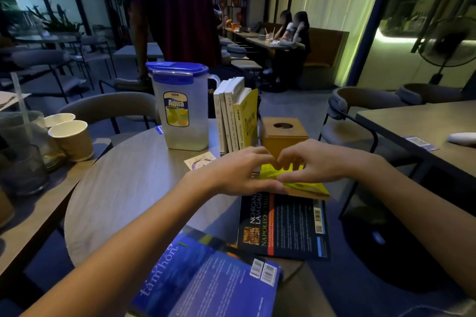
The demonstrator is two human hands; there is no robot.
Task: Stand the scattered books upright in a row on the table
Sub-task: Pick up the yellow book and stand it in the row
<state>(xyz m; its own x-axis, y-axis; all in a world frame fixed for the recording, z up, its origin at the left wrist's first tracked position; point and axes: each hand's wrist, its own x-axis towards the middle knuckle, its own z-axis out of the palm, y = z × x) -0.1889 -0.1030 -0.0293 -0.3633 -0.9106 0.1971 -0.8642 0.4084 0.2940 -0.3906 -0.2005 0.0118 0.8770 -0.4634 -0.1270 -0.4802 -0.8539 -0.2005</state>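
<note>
Several books (235, 116) stand upright in a row at the far side of the round table (134, 183), between a pitcher and a wooden box. A yellow-green book (301, 185) lies flat in front of the box. My left hand (239, 175) and my right hand (306, 162) both close on it, fingers curled over its far edge, thumbs at its near edge. A dark book (283, 226) lies flat just behind my hands, partly under the yellow-green one. A blue book (206, 280) lies flat at the table's near edge, overhanging it.
A plastic pitcher with a blue lid (183, 108) stands left of the row. A wooden tissue box (283, 134) stands right of it. A small card (199, 161) lies nearby. Paper cups (72, 139) and glasses sit on the left table. A person stands beyond the table.
</note>
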